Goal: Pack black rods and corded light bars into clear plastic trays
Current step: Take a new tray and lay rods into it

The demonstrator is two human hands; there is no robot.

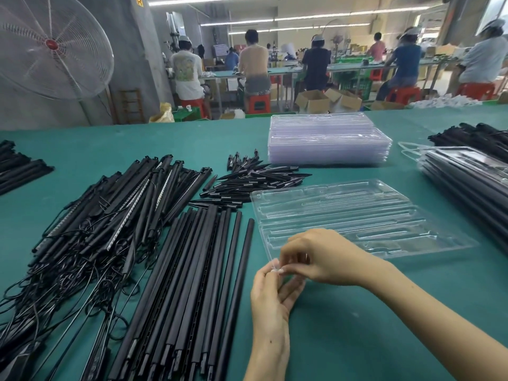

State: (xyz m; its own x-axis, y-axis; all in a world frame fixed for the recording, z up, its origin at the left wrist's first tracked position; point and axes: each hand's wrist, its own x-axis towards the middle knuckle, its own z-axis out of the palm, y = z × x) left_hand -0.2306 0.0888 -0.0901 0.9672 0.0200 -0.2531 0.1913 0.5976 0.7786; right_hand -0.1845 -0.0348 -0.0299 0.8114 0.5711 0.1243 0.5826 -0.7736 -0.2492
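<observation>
At a green-topped packing table [357,325], I am pinching a small white scrap [275,268] between the fingertips of my left hand [270,295] and my right hand [316,257], both curled round it, just at the near corner of an empty clear plastic tray [362,215]. Black rods [192,270] are lying in a row to my left, corded light bars [115,215] are sprawling beyond them, and short black spikes [247,180] are heaped behind. A stack of clear trays [327,141] is sitting farther back; filled trays [467,171] are piling up at right.
</observation>
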